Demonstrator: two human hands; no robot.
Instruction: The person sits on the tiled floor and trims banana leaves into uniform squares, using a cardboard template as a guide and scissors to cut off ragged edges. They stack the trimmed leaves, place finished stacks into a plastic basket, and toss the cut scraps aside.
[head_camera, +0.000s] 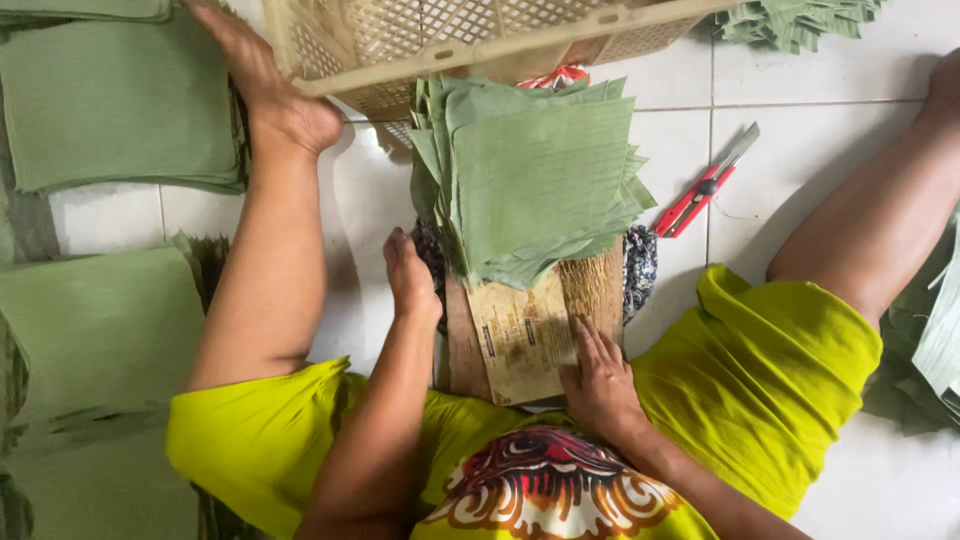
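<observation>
If the pile of green leaf sheets (540, 185) gets a bump, we think it could slide off the wooden board (462, 340) and spill on the floor (820, 110). The sheets are not lined up. Their corners poke out on both sides, so the pile looks a bit wobbly. The red cutter knife (705, 185) lies on the floor just beside the pile, on our right. Should our arm sweep that way, we could hit it, and we cannot tell if its blade is out. The plastic basket (450, 40) hangs over the far end of the pile, and it might knock the top sheets.

From the head view, the pile sits in the middle, between our knees, on the far end of the board. The sheets are flat, thin and square, dull green with fine lines across them. A brown paper (520, 340) lies on the board under the near edge of the pile.

Our right hand (600, 385) lies flat and wide on the brown paper and holds nothing. Our left hand (410, 275) is curled at the left edge of the board, near the pile. We cannot tell if it grips anything. More green piles (110, 110) lie well apart on the left.
</observation>
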